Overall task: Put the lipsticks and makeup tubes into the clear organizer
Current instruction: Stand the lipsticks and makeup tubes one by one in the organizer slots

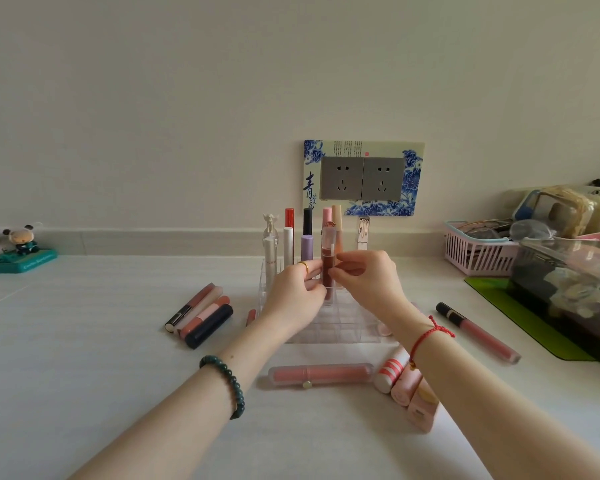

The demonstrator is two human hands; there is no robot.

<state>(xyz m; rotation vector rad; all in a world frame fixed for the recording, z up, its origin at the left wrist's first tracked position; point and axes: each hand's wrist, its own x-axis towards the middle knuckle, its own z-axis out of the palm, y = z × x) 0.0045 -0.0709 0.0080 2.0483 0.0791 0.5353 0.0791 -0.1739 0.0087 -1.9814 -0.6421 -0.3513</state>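
Lipstick tube (327, 266), dark red, clear-capped, is standing upright, lower end inside the clear organizer (338, 329) on the bench (84, 341); left hand (297, 299) and right hand (368, 280) are both pinching its sides, each grip clenched on it. Loose tubes (201, 315) are lying alongside.

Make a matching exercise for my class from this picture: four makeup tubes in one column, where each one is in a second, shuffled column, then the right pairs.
Things
1. dark red tube
2. purple-capped tube
3. navy tube
4. black-capped pink tube

Places
A. lying on the table, right of the clear organizer
B. pinched upright between the left hand and the right hand
C. lying in the cluster left of the organizer
D. standing in the organizer

Pairs: 1-B, 2-D, 3-C, 4-A
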